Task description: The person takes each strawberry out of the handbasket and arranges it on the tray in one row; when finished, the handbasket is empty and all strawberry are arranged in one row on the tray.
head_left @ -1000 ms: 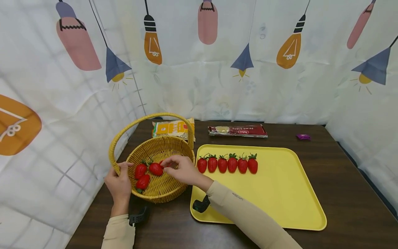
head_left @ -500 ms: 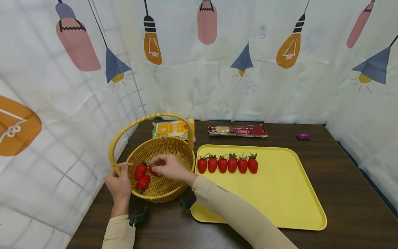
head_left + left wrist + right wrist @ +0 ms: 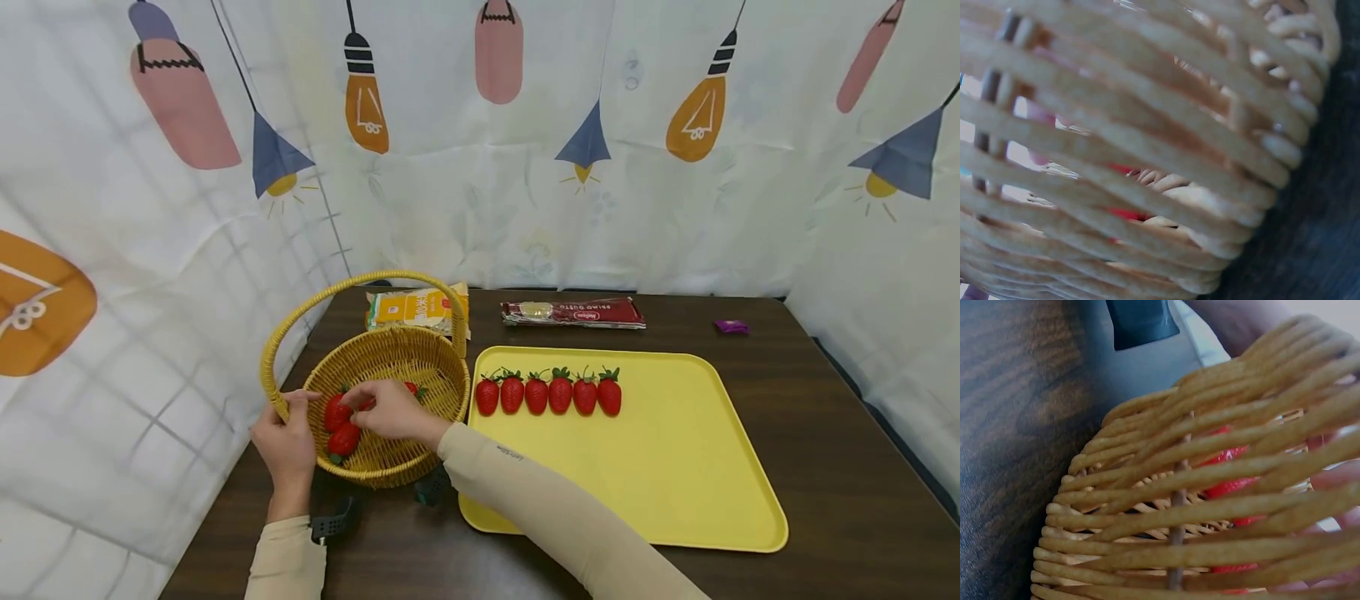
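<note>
A yellow wicker basket [image 3: 393, 343] with a tall handle stands at the left of the table in the head view. My left hand [image 3: 288, 442] grips its left side, where the handle meets the rim. Inside, my right hand [image 3: 395, 412] reaches low with bent fingers beside a red strawberry [image 3: 337, 413]. Some red shows between those fingers, but whether they pinch a strawberry is hidden. Another strawberry [image 3: 343, 442] lies nearer the front; one more is partly visible behind the hand. Both wrist views mostly show basket weave [image 3: 1147, 112], with strawberry red [image 3: 1229, 472] through the gaps.
Right of the basket lies a yellow tray [image 3: 637, 483], with several strawberries [image 3: 560, 394] in a row along its upper left. Behind are a yellow snack packet [image 3: 420, 309], a dark red packet [image 3: 573, 313] and a small purple wrapper [image 3: 732, 327].
My right hand has moved left inside the basket, toward the strawberries at its left side. A strawberry behind the hand has come into view. My left hand keeps its grip on the basket.
</note>
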